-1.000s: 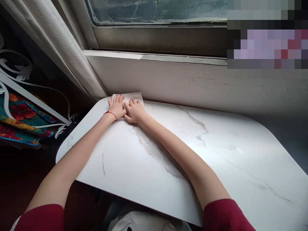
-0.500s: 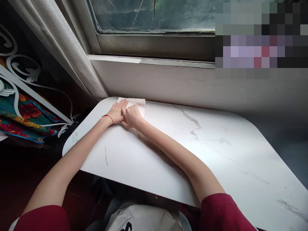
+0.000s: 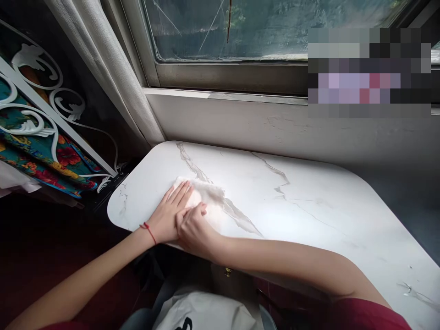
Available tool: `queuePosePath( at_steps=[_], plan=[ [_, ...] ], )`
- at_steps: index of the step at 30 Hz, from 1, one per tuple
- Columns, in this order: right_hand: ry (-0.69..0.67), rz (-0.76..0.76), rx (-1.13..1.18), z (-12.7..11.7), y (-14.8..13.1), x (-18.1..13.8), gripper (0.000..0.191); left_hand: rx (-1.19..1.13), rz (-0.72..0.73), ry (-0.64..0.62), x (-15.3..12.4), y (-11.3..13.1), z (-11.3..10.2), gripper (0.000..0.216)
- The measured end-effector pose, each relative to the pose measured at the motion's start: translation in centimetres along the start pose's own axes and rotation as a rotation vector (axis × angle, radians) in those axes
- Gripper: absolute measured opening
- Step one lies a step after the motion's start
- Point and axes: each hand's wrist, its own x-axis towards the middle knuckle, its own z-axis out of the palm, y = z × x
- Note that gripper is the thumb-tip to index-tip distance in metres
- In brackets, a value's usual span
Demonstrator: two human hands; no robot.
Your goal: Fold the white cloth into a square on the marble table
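Observation:
A pale, folded cloth (image 3: 209, 195) lies flat on the white marble-patterned table (image 3: 309, 201). My left hand (image 3: 169, 215), a red string around its wrist, presses on the cloth's left part with fingers stretched out flat. Touching it on the right is my right hand (image 3: 195, 227), its fingers curled closed on the cloth's near part. The cloth's near edge is hidden under both hands.
Behind the table rise a pale wall (image 3: 240, 123) and a window (image 3: 220, 32). A curtain (image 3: 117, 68) hangs at the back left, beside a white scrolled metal frame (image 3: 68, 98) with floral fabric (image 3: 68, 156). The table's near edge is close to my body.
Both hands have slid the cloth from the table's far left edge toward me. My right elbow has swung outward, and the view has shifted slightly.

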Motion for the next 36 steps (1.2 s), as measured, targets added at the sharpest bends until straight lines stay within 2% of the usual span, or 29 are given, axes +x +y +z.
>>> queuePosePath(
  at_steps=[3,7,10,13,16,19,23,29,36],
  plan=[
    [0.075,0.028,-0.038,-0.7,-2.0,-1.9,0.04,-0.007,-0.019,0.012,-1.7,2.2,-0.6,0.057],
    [0.055,0.102,-0.019,-0.7,-3.1,-2.4,0.045,0.009,-0.009,0.027,-2.1,3.2,-0.9,0.054],
    [0.045,0.086,0.005,-0.8,-2.6,-2.0,0.058,0.013,0.023,0.023,-1.8,2.9,-1.0,0.053],
    [-0.03,0.046,0.036,-1.2,-1.6,-1.8,0.067,0.019,0.011,-0.03,-1.3,2.7,-1.2,0.056],
    [-0.114,0.042,0.105,-1.3,-1.0,-1.6,0.068,0.018,-0.003,-0.086,-0.8,2.5,-1.1,0.058],
    [-0.135,0.081,0.194,-0.9,-0.5,-1.3,0.063,0.003,0.003,-0.103,0.2,2.0,-0.8,0.057],
    [-0.175,0.151,0.212,0.0,0.8,-0.7,0.062,-0.014,-0.024,-0.124,2.4,0.8,-0.2,0.061],
    [-0.294,0.218,0.242,2.5,4.2,0.4,0.061,-0.034,-0.081,-0.216,7.2,-0.7,0.2,0.068],
    [-0.196,0.255,0.369,8.0,9.2,0.9,0.052,-0.024,-0.196,-0.289,14.2,-1.9,0.9,0.079]
  ],
)
